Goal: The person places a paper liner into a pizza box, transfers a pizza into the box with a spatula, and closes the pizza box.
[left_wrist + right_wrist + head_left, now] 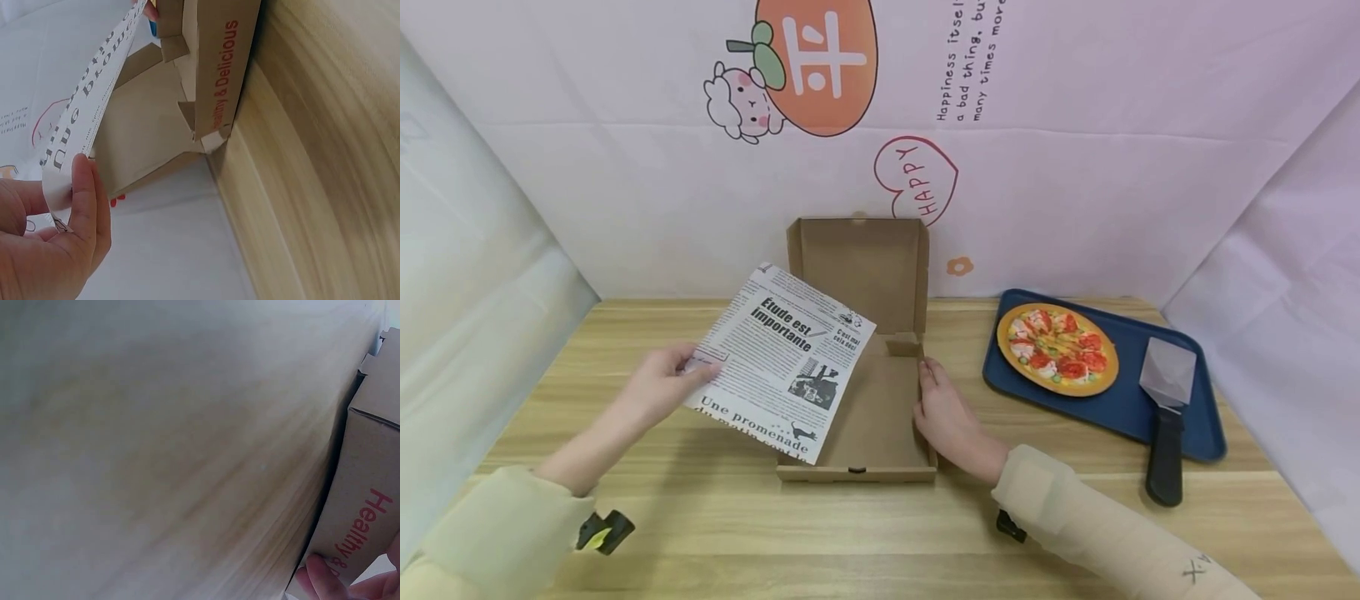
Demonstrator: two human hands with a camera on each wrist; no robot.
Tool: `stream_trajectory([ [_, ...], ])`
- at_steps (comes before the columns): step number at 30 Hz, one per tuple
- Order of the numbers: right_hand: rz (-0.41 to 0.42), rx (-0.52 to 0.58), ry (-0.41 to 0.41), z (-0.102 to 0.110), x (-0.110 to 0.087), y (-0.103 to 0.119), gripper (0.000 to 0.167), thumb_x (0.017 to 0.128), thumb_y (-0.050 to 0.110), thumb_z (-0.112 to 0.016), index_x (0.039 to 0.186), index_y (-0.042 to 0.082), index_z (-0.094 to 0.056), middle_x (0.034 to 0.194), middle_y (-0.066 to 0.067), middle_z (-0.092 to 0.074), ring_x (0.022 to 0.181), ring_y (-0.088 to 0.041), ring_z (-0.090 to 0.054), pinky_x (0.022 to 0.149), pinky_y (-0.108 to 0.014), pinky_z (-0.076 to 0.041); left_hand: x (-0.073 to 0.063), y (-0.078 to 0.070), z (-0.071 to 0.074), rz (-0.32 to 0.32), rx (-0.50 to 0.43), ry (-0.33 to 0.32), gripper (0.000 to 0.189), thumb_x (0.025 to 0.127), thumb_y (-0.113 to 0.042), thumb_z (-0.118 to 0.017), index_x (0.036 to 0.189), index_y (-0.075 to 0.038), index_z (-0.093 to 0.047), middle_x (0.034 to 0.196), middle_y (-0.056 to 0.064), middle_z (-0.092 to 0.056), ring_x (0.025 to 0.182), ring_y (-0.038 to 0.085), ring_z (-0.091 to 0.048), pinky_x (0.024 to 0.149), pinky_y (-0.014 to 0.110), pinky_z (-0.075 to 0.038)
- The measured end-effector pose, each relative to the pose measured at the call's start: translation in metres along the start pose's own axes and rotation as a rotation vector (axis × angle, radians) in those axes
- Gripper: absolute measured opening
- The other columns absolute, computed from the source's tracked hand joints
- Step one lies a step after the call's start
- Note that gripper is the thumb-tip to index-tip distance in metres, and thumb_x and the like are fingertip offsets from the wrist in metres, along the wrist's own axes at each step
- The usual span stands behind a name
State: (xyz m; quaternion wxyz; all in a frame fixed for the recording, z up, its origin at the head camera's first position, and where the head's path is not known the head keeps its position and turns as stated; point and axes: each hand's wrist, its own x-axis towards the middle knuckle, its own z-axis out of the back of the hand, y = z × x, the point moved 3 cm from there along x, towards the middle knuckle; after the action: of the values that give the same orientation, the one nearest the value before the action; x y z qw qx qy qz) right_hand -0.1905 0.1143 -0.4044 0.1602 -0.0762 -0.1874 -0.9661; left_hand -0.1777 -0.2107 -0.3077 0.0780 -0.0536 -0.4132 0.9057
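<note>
My left hand (666, 379) pinches the left corner of a sheet of newsprint-patterned paper (775, 367) between thumb and fingers. The sheet hangs tilted above an open cardboard pizza box (891, 417), covering its left part. In the left wrist view the paper (94, 87) curves up from the left hand (69, 231). The box lid (861, 258) stands raised at the back. My right hand (951, 417) grips the right wall of the box. Its fingers (322, 578) touch the outer wall, printed in red, in the right wrist view.
To the right lies a blue tray (1127, 317) bearing a pizza (1060, 350) and a pizza server (1167, 417), whose black handle overhangs the front rim. A printed cloth backdrop (1075, 183) rises behind the wooden table (737, 533).
</note>
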Motion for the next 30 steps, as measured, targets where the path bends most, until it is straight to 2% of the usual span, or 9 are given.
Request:
stream_trajectory([
  [6, -0.001, 0.007, 0.001, 0.0, 0.0, 0.0, 0.054, 0.08, 0.002, -0.059, 0.127, -0.017, -0.04, 0.134, -0.029, -0.037, 0.118, -0.035, -0.046, 0.093, -0.04, -0.047, 0.002, 0.0, -0.011, 0.025, -0.045, 0.022, 0.04, 0.09, -0.012, -0.052, 0.118, 0.017, -0.046, 0.094, 0.024, -0.064, 0.075, 0.022, -0.065, 0.069, 0.027, -0.054],
  [13, -0.012, 0.02, 0.008, 0.001, 0.0, -0.001, 0.054, 0.081, 0.002, -0.058, 0.128, -0.016, -0.039, 0.135, -0.028, -0.036, 0.119, -0.035, -0.045, 0.095, -0.04, -0.045, 0.004, -0.001, -0.026, 0.039, -0.137, 0.044, 0.038, 0.088, -0.006, -0.053, 0.115, 0.019, -0.046, 0.092, 0.025, -0.063, 0.072, 0.021, -0.064, 0.065, 0.026, -0.056],
  [18, -0.022, 0.016, 0.015, 0.001, 0.0, -0.001, 0.054, 0.081, 0.002, -0.058, 0.128, -0.016, -0.039, 0.135, -0.027, -0.036, 0.119, -0.034, -0.045, 0.095, -0.039, -0.046, 0.007, -0.001, -0.037, 0.071, -0.204, 0.079, 0.042, 0.088, -0.003, -0.052, 0.121, 0.021, -0.04, 0.1, 0.03, -0.061, 0.079, 0.027, -0.066, 0.069, 0.029, -0.057],
  [30, -0.035, 0.001, 0.028, 0.002, 0.0, 0.001, 0.055, 0.081, 0.002, -0.057, 0.129, -0.015, -0.038, 0.137, -0.027, -0.035, 0.122, -0.034, -0.043, 0.097, -0.039, -0.043, 0.012, -0.002, -0.061, 0.104, -0.269, 0.121, 0.039, 0.086, 0.002, -0.052, 0.117, 0.022, -0.042, 0.1, 0.031, -0.061, 0.081, 0.031, -0.066, 0.069, 0.033, -0.057],
])
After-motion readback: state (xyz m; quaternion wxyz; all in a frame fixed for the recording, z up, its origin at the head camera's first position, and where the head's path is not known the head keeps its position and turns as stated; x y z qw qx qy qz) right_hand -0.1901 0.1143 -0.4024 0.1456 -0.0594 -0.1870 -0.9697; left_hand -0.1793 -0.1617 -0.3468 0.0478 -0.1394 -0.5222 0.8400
